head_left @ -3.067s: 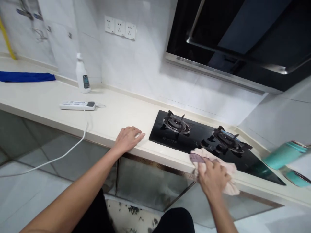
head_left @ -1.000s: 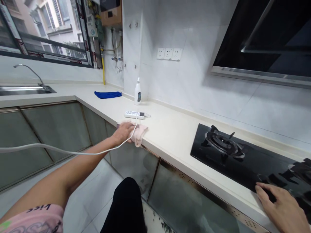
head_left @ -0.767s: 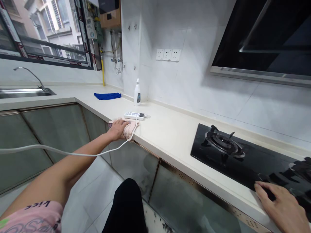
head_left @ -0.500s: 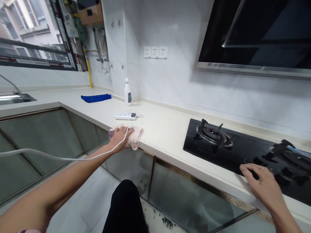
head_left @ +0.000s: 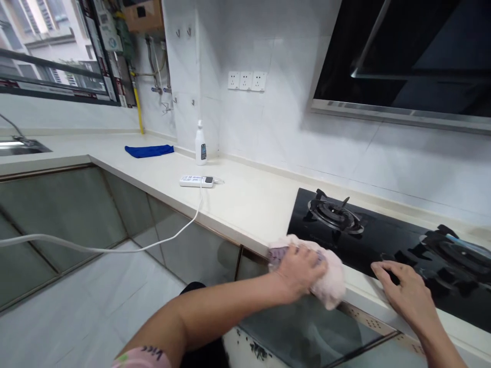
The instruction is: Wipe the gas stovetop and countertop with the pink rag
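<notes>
My left hand (head_left: 301,271) presses a pale pink cloth (head_left: 333,278) with a purple patterned part onto the front edge of the white countertop (head_left: 238,204). The cloth droops over the edge, just before the left end of the black gas stove (head_left: 376,245). My right hand (head_left: 406,291) rests at the stove's front edge, its fingers curled with thumb and forefinger close together. Whether anything is between those fingertips is hidden.
A white power strip (head_left: 196,181) lies on the counter, its cable (head_left: 164,240) hanging across the front edge. Behind it are a white bottle (head_left: 200,145) and a blue cloth (head_left: 149,151). The range hood (head_left: 414,61) overhangs the stove. A sink (head_left: 23,146) is at far left.
My left hand has slid the pink cloth rightward along the counter edge, from below the power strip to beside the stove. My right hand stays at the stove's edge.
</notes>
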Available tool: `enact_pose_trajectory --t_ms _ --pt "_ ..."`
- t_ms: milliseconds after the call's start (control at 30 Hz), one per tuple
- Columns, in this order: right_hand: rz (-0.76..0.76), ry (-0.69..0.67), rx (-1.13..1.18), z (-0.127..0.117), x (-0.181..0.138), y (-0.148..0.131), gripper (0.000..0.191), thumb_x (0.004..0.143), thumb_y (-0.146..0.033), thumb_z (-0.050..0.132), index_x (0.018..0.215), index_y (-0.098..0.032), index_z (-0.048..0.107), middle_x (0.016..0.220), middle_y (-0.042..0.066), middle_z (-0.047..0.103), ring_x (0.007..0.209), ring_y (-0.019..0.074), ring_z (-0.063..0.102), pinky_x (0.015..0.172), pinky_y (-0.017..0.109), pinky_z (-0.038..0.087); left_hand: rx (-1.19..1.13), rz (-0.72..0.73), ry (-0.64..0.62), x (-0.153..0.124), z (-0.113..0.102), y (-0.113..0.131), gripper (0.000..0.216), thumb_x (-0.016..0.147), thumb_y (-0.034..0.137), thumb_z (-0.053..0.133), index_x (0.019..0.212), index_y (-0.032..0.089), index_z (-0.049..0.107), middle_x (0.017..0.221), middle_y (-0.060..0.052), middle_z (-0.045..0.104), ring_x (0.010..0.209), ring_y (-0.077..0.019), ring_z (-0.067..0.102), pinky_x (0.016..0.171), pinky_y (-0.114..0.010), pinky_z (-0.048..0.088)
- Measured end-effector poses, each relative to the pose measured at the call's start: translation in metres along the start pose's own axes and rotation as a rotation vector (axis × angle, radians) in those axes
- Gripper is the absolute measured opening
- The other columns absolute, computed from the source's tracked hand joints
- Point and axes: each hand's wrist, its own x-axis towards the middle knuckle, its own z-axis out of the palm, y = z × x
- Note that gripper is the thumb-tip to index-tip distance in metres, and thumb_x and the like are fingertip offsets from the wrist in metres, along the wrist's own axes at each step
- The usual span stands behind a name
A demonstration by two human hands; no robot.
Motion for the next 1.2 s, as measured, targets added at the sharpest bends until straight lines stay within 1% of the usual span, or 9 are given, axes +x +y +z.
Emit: enact_pose_trajectory --t_ms 133,200,267,433,633,800,867,967,1200 --pt "0.009 0.014 0.027 0.004 0.003 0.015 0.063 0.085 -0.078 0.047 0.099 -0.026 0.080 0.120 0.012 0.074 0.119 0.0370 0.063 0.108 0.055 0.045 0.028 0.097 0.143 0.038 0.009 0.051 0.039 0.104 0.031 0.049 0.140 0.023 0.060 0.128 -0.016 0.062 0.108 -0.0295 0.060 0.092 -0.051 0.042" --pt "-0.007 -0.011 0.019 0.005 0.004 0.021 0.064 0.086 -0.077 0.046 0.099 -0.025 0.081 0.117 0.013 0.074 0.119 0.0378 0.063 0.108 0.055 0.045 0.004 0.130 0.166 0.044 0.006 0.059 0.043 0.100 0.034 0.059 0.140 0.020 0.061 0.127 -0.018 0.061 0.109 -0.0303 0.059 0.090 -0.049 0.042" --pt "-0.040 -0.026 0.008 0.004 0.006 0.024 0.066 0.086 -0.077 0.046 0.098 -0.023 0.081 0.114 0.014 0.076 0.119 0.0388 0.064 0.108 0.055 0.046 -0.043 0.147 0.164 0.040 0.000 0.053 0.055 0.092 0.042 0.071 0.141 0.020 0.059 0.129 -0.016 0.060 0.109 -0.0303 0.058 0.092 -0.048 0.043" --pt "-0.079 -0.020 0.004 0.001 0.005 0.024 0.063 0.085 -0.077 0.047 0.093 -0.025 0.082 0.112 0.013 0.077 0.117 0.0397 0.066 0.104 0.055 0.048 -0.159 0.046 0.045 -0.007 -0.014 -0.013 0.081 0.081 0.061 0.081 0.148 0.025 0.054 0.132 -0.013 0.063 0.113 -0.0315 0.059 0.095 -0.046 0.043" --pt "-0.103 -0.001 -0.012 0.003 0.001 0.015 0.061 0.081 -0.077 0.054 0.094 -0.024 0.080 0.109 0.013 0.078 0.115 0.0408 0.066 0.109 0.058 0.045 -0.229 -0.360 -0.069 -0.096 -0.045 -0.139 0.092 0.074 0.072 0.084 0.150 0.029 0.055 0.153 -0.012 0.057 0.136 -0.0367 0.053 0.113 -0.052 0.038" --pt "-0.102 -0.032 -0.001 0.003 -0.002 0.016 0.066 0.083 -0.079 0.051 0.101 -0.023 0.079 0.115 0.013 0.075 0.120 0.0397 0.063 0.112 0.059 0.042 -0.189 -0.659 -0.346 -0.138 -0.075 -0.232 0.094 0.079 0.063 0.082 0.159 0.031 0.046 0.167 -0.010 0.045 0.152 -0.0379 0.040 0.124 -0.051 0.030" --pt "-0.093 -0.054 0.007 0.002 -0.003 0.015 0.067 0.085 -0.079 0.049 0.105 -0.024 0.079 0.120 0.014 0.073 0.123 0.0390 0.062 0.113 0.059 0.042 -0.202 -0.710 -0.436 -0.140 -0.082 -0.253 0.089 0.086 0.063 0.073 0.162 0.031 0.042 0.171 -0.008 0.038 0.157 -0.0360 0.034 0.127 -0.050 0.027" --pt "-0.085 -0.074 0.014 0.003 -0.006 0.014 0.067 0.085 -0.080 0.049 0.110 -0.025 0.079 0.126 0.014 0.071 0.126 0.0390 0.061 0.113 0.060 0.042 -0.232 -0.742 -0.492 -0.129 -0.081 -0.267 0.078 0.096 0.068 0.053 0.164 0.033 0.037 0.173 -0.006 0.034 0.159 -0.0337 0.031 0.127 -0.051 0.026" --pt "-0.162 -0.076 0.022 0.004 -0.012 0.010 0.062 0.088 -0.076 0.051 0.112 -0.026 0.080 0.129 0.012 0.070 0.125 0.0364 0.063 0.113 0.060 0.044 -0.192 -0.832 -0.489 -0.066 -0.037 -0.270 0.070 0.104 0.066 0.028 0.162 0.028 0.038 0.173 -0.011 0.033 0.159 -0.0378 0.030 0.125 -0.061 0.024"
